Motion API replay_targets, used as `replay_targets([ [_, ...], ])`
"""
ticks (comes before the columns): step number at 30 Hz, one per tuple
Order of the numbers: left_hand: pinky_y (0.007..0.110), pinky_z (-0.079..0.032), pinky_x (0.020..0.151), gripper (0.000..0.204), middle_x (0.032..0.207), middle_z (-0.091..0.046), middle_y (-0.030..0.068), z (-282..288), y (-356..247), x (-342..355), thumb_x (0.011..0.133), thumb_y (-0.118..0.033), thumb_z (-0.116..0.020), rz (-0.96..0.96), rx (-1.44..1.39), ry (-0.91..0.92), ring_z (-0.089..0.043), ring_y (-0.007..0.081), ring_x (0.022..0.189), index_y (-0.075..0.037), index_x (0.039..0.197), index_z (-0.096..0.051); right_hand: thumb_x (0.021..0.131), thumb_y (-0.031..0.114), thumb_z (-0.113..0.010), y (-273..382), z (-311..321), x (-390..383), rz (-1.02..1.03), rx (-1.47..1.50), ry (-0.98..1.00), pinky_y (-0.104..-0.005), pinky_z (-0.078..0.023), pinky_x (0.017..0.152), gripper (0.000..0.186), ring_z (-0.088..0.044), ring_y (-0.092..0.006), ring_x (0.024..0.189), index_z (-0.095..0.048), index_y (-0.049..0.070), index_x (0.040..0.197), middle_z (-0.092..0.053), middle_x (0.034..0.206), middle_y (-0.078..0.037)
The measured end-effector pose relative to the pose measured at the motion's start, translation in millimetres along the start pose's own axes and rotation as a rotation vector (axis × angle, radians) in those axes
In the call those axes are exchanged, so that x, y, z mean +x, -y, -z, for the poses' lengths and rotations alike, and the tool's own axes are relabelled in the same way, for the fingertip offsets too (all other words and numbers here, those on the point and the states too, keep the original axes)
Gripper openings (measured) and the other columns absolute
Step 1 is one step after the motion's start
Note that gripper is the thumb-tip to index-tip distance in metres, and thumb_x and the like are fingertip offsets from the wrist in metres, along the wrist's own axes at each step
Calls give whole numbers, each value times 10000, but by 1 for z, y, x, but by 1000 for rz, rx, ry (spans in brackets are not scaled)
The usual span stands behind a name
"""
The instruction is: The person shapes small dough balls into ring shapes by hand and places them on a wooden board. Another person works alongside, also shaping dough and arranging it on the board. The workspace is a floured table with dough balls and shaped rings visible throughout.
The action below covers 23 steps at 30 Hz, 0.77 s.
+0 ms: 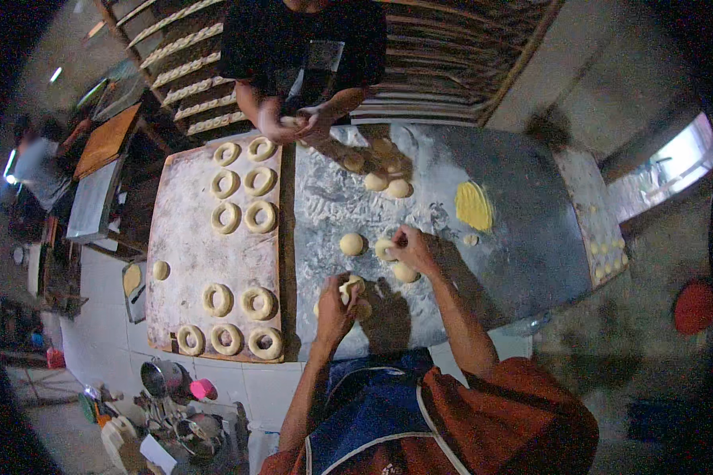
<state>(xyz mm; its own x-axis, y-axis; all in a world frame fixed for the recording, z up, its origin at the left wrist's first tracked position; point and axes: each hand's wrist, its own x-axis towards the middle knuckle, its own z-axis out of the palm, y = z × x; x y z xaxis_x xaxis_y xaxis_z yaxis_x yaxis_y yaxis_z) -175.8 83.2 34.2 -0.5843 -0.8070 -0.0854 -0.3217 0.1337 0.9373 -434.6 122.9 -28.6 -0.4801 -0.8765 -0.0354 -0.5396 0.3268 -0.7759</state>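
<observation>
My left hand (337, 313) is closed round a piece of dough (355, 285) near the front edge of the floured table. More dough shows partly behind that hand. To its right, my right hand (413, 251) reaches over the table, fingertips closed on a pale dough ball (384, 249). Just below that hand lies another dough ball (406, 273), partly in shadow. A round dough ball (352, 244) rests between my two hands. Farther back sits a cluster of dough balls (399, 188).
On the left, a floured board (186, 269) bears dough rings (226, 339) in two groups. A yellow smear (474, 207) marks the table's right half. Across from me, a co-worker's hands (293, 125) handle dough before a rack (188, 75). Pots (165, 375) stand at lower left.
</observation>
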Motion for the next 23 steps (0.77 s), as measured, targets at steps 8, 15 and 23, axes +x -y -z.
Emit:
replay_targets([
  [8, 305, -519, 820, 306, 1065, -649, 121, -73, -22, 28, 941, -172, -604, 98, -500, -69, -629, 171, 938, 45, 1155, -584, 746, 67, -754, 39, 16, -47, 127, 471, 32, -297, -515, 749, 441, -603, -153, 892, -472, 40, 1084, -584, 933, -65],
  [15, 295, -515, 761, 273, 1019, -630, 114, -92, -41, 29, 972, -160, -541, 72, -514, -67, -607, 158, 916, 16, 1180, -532, 743, 11, -667, 50, 46, -54, -6, 856, 324, -312, -519, 789, 568, -612, -165, 924, -416, 55, 1251, -589, 1043, -97],
  [23, 302, -492, 754, 445, 1050, -607, 101, -95, -34, 20, 894, -87, -642, 119, -623, 162, -578, 160, 907, -112, 1269, -406, 904, 312, -642, 4, 48, -49, -359, 1507, 474, -324, -498, 816, 416, -600, -158, 968, -507, 98, 1235, -598, 1077, -48],
])
